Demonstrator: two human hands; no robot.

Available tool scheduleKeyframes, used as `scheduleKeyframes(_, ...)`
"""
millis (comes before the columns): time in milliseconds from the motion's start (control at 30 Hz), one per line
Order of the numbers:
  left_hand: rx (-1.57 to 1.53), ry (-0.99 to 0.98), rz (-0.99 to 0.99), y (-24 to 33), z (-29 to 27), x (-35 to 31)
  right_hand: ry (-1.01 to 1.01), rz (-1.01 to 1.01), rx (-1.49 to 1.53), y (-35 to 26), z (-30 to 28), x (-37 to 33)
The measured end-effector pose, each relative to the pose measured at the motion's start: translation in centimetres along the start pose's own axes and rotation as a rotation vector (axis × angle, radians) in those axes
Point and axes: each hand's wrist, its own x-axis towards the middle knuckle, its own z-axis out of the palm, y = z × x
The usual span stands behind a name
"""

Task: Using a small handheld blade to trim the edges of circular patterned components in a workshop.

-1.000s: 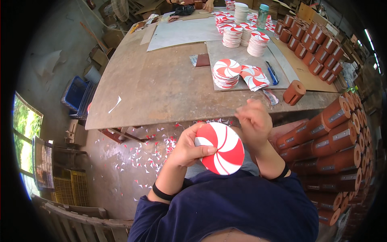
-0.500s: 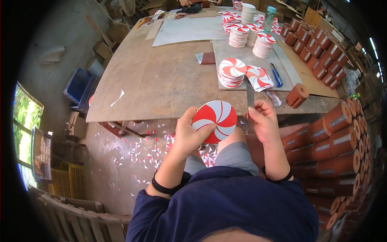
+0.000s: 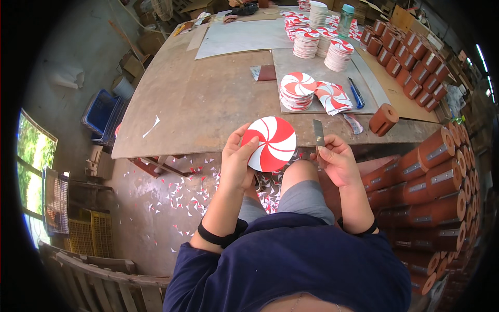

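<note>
Here, the left hand (image 3: 237, 160) clasps a disc (image 3: 274, 145), and at its three o'clock the right hand (image 3: 339, 160) pinches a blade (image 3: 318, 133).

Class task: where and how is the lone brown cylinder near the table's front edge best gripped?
Probably around the curved wall of the brown cylinder, the right hand coming from the near side. It appears upright and stands apart from the stacks, its sides exposed. That hand should first put down its metal strip.

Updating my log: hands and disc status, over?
Left grip: on red-and-white disc. Right grip: pinching grey strip, apart from disc. Nothing visible between them.
</note>
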Motion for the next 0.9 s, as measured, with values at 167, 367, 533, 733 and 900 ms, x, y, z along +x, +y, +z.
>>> scheduleKeyframes(167,-0.062,0.059,-0.068,-0.5,-0.4,0.3,0.021,-0.020,0.000,0.2,0.0,-0.2)
scheduleKeyframes(367,-0.185,-0.008,-0.264,-0.3,-0.9,0.7,0.066,-0.052,-0.065,0.6,-0.2,-0.1)
scheduleKeyframes(533,-0.229,-0.044,-0.310,0.4,-0.1,0.1,0.126,-0.039,-0.115,0.5,0.8,-0.2)
scheduleKeyframes(733,-0.232,-0.154,-0.265,0.0,-1.5,-0.1,0.243,-0.503,-0.823,-0.1,2.8,-1.0)
scheduleKeyframes(900,-0.399,-0.478,-0.303,-0.3,-1.9,-0.2,0.073,-1.033,-1.150,-2.1,4.7,-0.3)
